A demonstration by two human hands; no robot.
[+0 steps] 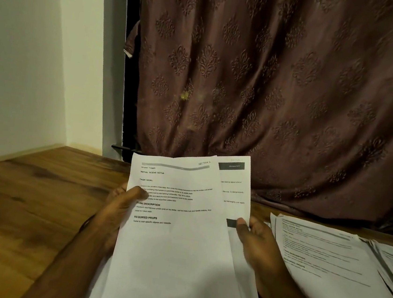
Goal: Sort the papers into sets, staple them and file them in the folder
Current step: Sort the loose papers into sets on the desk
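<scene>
I hold a bundle of white printed sheets up in front of me. The front sheet (175,239) is headed "SECTION 2". My left hand (119,211) grips its left edge, with the thumb over the text. Behind it a second sheet (234,192) is fanned out to the right. My right hand (257,251) pinches that sheet's right edge with the thumb on top. More printed papers (330,257) lie spread on the table at the right. No stapler or folder is in view.
A wooden table (28,198) runs beneath my hands. A brown patterned curtain (283,85) hangs close behind it. A white wall (29,56) stands at the left.
</scene>
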